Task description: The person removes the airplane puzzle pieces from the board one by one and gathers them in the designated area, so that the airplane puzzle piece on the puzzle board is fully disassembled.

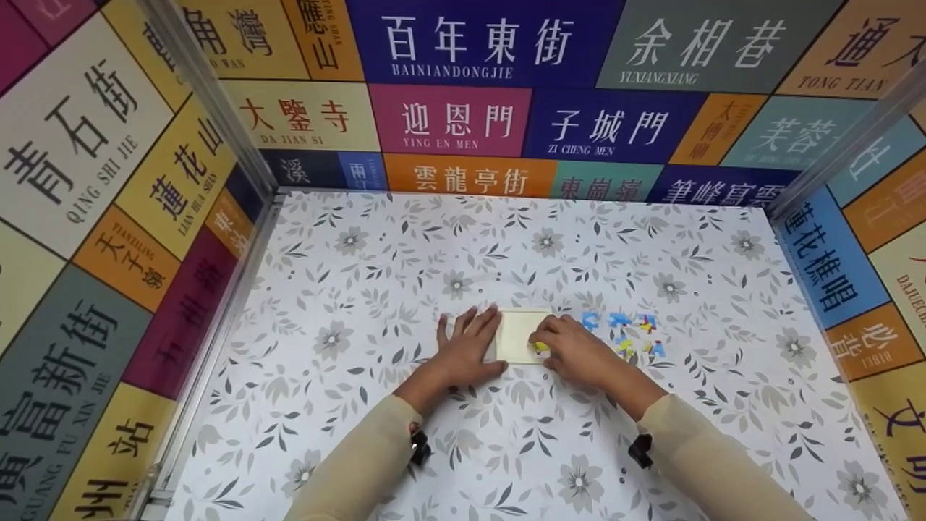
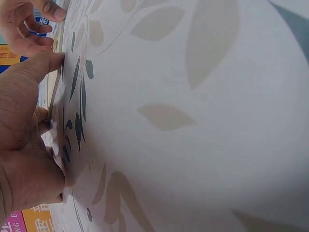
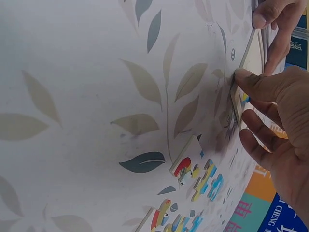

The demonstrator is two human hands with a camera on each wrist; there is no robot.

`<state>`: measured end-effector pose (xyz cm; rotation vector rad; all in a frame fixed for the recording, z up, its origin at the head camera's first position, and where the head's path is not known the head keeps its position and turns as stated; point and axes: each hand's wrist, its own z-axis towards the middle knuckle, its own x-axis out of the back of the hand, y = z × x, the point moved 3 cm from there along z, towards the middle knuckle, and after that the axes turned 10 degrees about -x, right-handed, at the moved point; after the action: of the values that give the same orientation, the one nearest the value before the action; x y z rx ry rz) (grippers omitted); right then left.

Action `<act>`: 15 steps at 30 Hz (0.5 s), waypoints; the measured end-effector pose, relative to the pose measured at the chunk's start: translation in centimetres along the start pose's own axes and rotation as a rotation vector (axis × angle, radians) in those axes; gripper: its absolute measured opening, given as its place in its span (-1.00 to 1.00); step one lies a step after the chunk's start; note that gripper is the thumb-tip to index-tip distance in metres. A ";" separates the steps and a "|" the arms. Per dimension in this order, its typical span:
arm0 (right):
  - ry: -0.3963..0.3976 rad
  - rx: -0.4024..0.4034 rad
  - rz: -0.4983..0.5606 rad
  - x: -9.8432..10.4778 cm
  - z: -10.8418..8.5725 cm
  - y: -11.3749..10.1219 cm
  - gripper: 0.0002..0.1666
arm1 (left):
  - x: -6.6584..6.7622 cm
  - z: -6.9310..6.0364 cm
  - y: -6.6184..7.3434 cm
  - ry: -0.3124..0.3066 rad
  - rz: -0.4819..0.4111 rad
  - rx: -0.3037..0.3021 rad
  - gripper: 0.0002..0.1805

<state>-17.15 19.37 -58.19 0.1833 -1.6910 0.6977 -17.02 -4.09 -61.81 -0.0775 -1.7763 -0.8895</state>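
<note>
A shallow cream puzzle tray [image 1: 517, 336] lies flat on the table. My left hand [image 1: 469, 349] rests with spread fingers at its left end, the thumb by the near left corner. Over the tray's right end, my right hand [image 1: 575, 352] has its fingers bent and pinches a yellow jigsaw piece [image 1: 540, 347] at the near right corner. Part of that piece, yellow and blue, shows as a puzzle piece [image 3: 245, 98] beneath the fingers in the right wrist view; the rest is hidden. The right thumb [image 3: 251, 82] touches the tray's near edge.
Several loose puzzle pieces [image 1: 623, 346] in blue, yellow and red lie right of the tray, close to the right forearm. The table has a floral cover [image 1: 579, 434]. Panels with large characters [image 1: 452, 119] stand along its back and sides.
</note>
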 end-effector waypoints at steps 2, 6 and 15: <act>-0.002 -0.005 0.000 0.0 0.0 0.0 -0.59 | 0.0 0.0 0.1 0.002 0.002 -0.001 0.05; -0.015 -0.016 0.013 -0.1 0.1 0.0 -0.61 | -0.1 -0.1 0.0 0.006 0.003 -0.005 0.04; -0.004 0.019 0.059 -0.2 0.2 0.2 -0.62 | -0.3 0.1 -0.2 0.006 0.013 -0.003 0.06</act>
<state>-17.37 19.37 -58.44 0.1488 -1.6997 0.7581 -17.04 -4.06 -62.15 -0.0885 -1.7671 -0.8825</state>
